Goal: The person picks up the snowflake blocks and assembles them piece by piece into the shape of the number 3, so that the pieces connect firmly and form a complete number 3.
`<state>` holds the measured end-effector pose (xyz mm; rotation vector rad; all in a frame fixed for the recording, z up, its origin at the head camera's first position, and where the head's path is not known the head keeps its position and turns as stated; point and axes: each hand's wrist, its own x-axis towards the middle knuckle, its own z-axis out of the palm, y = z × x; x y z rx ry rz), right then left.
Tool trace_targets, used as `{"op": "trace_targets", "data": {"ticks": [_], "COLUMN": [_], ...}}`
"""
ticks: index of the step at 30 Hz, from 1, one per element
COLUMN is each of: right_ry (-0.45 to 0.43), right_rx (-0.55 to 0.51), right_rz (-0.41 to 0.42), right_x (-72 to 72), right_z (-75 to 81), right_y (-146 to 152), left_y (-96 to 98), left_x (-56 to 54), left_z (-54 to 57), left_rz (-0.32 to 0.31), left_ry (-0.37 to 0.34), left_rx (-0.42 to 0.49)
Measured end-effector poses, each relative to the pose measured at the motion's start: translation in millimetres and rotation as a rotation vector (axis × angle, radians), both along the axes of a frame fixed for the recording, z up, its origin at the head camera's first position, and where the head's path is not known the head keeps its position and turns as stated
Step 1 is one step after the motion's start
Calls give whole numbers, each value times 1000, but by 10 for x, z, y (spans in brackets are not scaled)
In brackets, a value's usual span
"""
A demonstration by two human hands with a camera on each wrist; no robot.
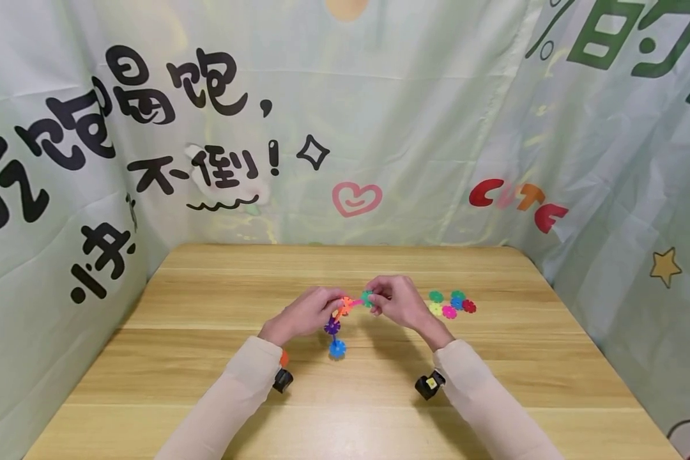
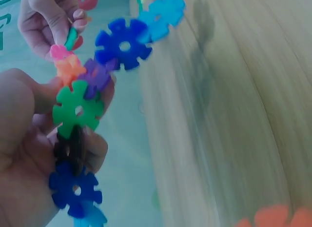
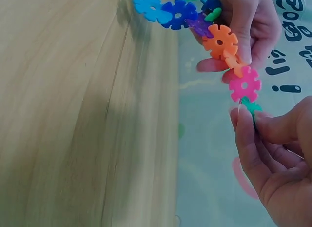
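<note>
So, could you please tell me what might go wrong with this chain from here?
The light blue piece sticks out unheld, so it might work loose. Pressing the teal piece in the right hand against the pink piece could pop another joint in the chain apart.

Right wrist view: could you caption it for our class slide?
Right-hand fingers pinch a teal notched plastic disc at the edge of a pink notched plastic disc.

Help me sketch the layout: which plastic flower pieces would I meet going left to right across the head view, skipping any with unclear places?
Partly hidden orange piece → lower blue piece → teal piece pinched by the right hand → loose pink piece → red piece.
</note>
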<state>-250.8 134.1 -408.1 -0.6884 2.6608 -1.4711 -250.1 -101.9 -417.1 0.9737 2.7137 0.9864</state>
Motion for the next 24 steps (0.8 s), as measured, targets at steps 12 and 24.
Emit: {"op": "trace_targets", "data": {"ticks": [12, 24], "right_ry": [-37, 39], "right_rx": [-84, -62], "right_rz": [-30, -10], "right_x": [50, -148], "right_z": [51, 278], "right_y": [-38, 18], "left_y": [40, 32], "left_x": [4, -39], "left_z": [64, 231], "left_rz": [80, 13], "left_ry": [19, -147], "left_rx": [44, 123]}}
